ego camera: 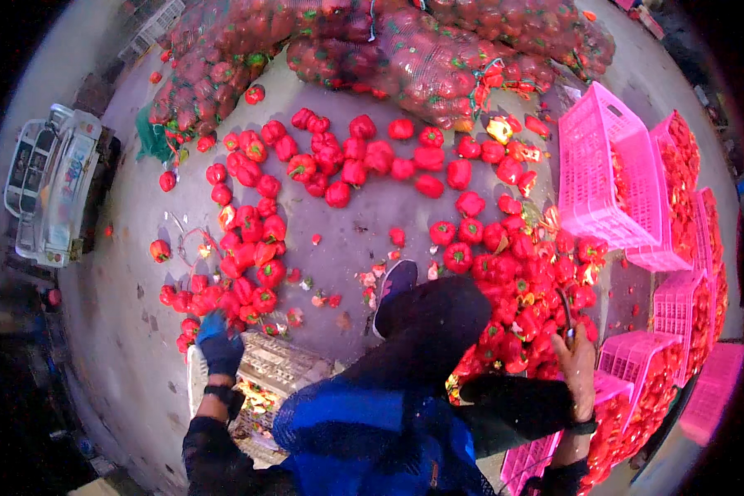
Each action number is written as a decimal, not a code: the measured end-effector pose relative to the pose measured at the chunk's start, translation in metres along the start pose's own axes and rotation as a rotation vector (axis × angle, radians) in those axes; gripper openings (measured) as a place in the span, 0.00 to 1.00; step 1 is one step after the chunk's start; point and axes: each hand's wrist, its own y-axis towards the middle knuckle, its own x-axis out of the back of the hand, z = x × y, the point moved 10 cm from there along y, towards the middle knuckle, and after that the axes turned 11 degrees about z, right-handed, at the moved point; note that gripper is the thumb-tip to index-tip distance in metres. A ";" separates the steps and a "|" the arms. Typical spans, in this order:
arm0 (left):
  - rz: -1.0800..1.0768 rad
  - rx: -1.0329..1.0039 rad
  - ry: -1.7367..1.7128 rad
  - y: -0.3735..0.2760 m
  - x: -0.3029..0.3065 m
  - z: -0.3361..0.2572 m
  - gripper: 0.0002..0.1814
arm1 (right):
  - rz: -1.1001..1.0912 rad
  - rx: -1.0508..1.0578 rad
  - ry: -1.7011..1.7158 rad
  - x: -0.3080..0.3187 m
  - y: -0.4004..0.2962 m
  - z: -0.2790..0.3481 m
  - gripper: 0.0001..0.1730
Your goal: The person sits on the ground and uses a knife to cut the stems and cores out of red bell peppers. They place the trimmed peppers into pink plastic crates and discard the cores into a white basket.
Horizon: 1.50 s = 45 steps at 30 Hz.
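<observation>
My left hand [219,345], in a blue glove, is at the near edge of a loose group of red bell peppers [245,230]. It is blurred, and its fingertips and any grip are hard to make out. Below it stands a pale slatted plastic crate [285,361] with pepper scraps [257,397] inside. On the right, my bare right hand [576,364] is shut on the handle of a small curved knife [564,304]. Its dark blade points away from me, over a dense heap of red bell peppers [521,279], some of them cut or broken.
Mesh sacks full of red peppers [428,62] lie across the far side. Pink plastic crates [607,167] line the right, several filled with red pepper pieces [682,167]. A vehicle-shaped object [59,186] stands at far left. Pepper scraps [369,282] litter the floor near my shoe [397,288].
</observation>
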 end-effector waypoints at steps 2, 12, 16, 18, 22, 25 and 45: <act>-0.049 -0.163 -0.214 0.068 -0.025 -0.068 0.25 | 0.078 0.000 -0.069 -0.012 0.012 0.012 0.21; 0.490 0.339 -0.351 0.360 -0.251 -0.212 0.45 | 0.154 -0.109 -0.063 -0.040 0.047 0.025 0.18; 0.456 0.482 -0.373 0.360 -0.259 -0.215 0.45 | 0.201 -0.236 -0.034 -0.053 0.052 0.020 0.15; 0.390 0.290 -0.496 0.353 -0.281 -0.208 0.43 | 0.156 -0.153 0.172 -0.055 0.058 0.032 0.12; 0.594 -0.017 -1.825 0.289 -0.247 -0.289 0.43 | 0.085 -0.110 0.310 -0.051 0.069 0.061 0.12; 0.891 -0.348 -2.198 0.232 -0.128 -0.376 0.48 | 0.004 -0.068 0.580 -0.043 0.062 0.110 0.10; 0.841 -0.881 -2.163 0.030 0.106 -0.488 0.33 | -0.205 0.212 0.421 -0.032 -0.123 0.140 0.11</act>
